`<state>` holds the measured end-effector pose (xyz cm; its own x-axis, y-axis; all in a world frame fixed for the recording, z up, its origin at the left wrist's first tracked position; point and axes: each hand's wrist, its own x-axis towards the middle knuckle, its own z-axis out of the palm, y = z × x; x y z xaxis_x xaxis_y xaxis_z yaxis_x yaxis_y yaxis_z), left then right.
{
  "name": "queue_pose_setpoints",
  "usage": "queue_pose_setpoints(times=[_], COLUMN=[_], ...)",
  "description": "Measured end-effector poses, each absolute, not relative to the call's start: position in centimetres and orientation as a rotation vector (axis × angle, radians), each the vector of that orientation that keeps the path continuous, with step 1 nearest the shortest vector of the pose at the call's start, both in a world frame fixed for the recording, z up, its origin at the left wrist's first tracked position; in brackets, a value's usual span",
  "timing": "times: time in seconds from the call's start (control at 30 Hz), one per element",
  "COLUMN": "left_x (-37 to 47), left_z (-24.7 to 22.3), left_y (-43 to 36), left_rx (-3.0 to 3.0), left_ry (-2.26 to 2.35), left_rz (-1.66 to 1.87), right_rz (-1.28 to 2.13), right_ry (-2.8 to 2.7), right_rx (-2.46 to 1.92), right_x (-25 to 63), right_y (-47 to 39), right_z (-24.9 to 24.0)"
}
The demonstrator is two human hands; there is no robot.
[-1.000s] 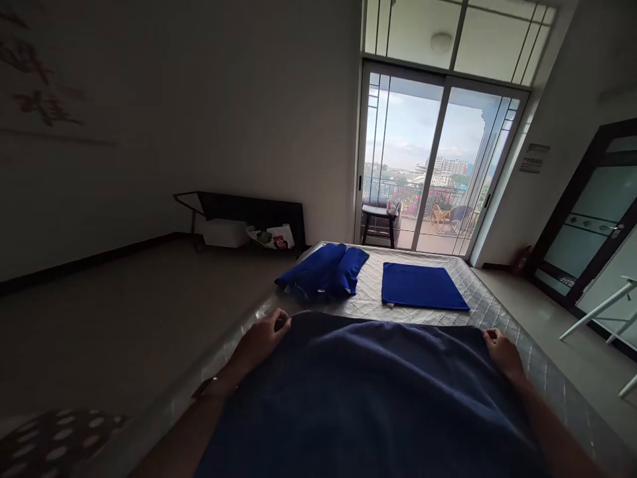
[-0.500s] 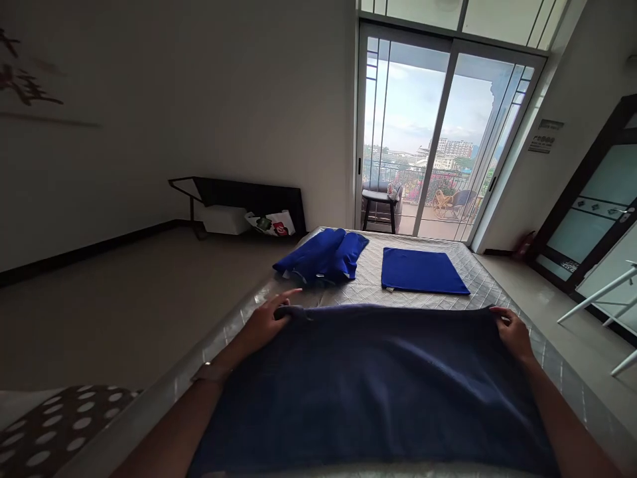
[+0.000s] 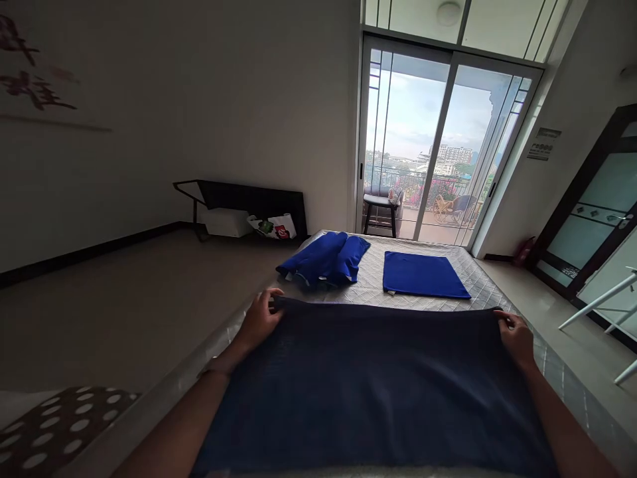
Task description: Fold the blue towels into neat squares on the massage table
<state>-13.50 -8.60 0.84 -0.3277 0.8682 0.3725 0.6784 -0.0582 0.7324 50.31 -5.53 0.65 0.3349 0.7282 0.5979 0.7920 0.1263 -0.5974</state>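
A dark blue cloth (image 3: 383, 385) is stretched wide in front of me over the near part of the mattress (image 3: 371, 292). At its far left corner, my left hand (image 3: 263, 315) is closed on the edge. My right hand (image 3: 515, 337) pinches the far right corner, so the top edge between them runs nearly straight. Soft creases show in the cloth's right half. Beyond it lie a loose heap of bright blue cloths (image 3: 326, 259) on the left and a flat, squared blue cloth (image 3: 424, 275) with a small pale tag on the right.
Against the left wall stands a black bench-like frame (image 3: 251, 198) with a white box (image 3: 226, 222) and a printed bag (image 3: 273, 227). A polka-dot fabric (image 3: 74, 425) is at lower left. Sliding glass doors (image 3: 438, 146) stand behind the mattress; white furniture legs (image 3: 597, 299) are at right.
My left hand has closed its fingers on the cloth's corner, which was loosely curled before. The top edge is now straighter. My right hand keeps its pinch.
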Motion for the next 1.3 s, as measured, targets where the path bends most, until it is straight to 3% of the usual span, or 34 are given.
queue_pose_setpoints(times=[0.17,0.37,0.7,1.03,1.17,1.3], left_x=[-13.7,-14.4,-14.0,-12.9,-12.6,-12.4], left_z=[-0.2,0.1,2.0,0.4,0.6,-0.1], left_y=[-7.8,-8.1,-8.4,-8.5,-8.5,-8.1], left_rx=[1.810,1.537,1.551,2.020,2.198,2.182], left_ry=[2.149,2.186,2.141,2.487,2.330,2.040], left_rz=[1.339,1.495,1.493,0.866,0.962,0.724], right_rz=[-0.019,0.055,-0.079,0.017,-0.090,-0.124], right_ry=[-1.505,-1.592,-1.527,-1.730,-1.769,-1.767], right_rx=[-1.747,-1.861,-1.733,-1.926,-1.999,-2.084], right_x=[50.4,50.3,50.8,50.0,50.3,50.0], right_y=[-4.9,-4.7,-5.2,-4.3,-4.3,-4.5], right_z=[-0.6,-1.0,0.6,-1.4,-1.9,-1.7])
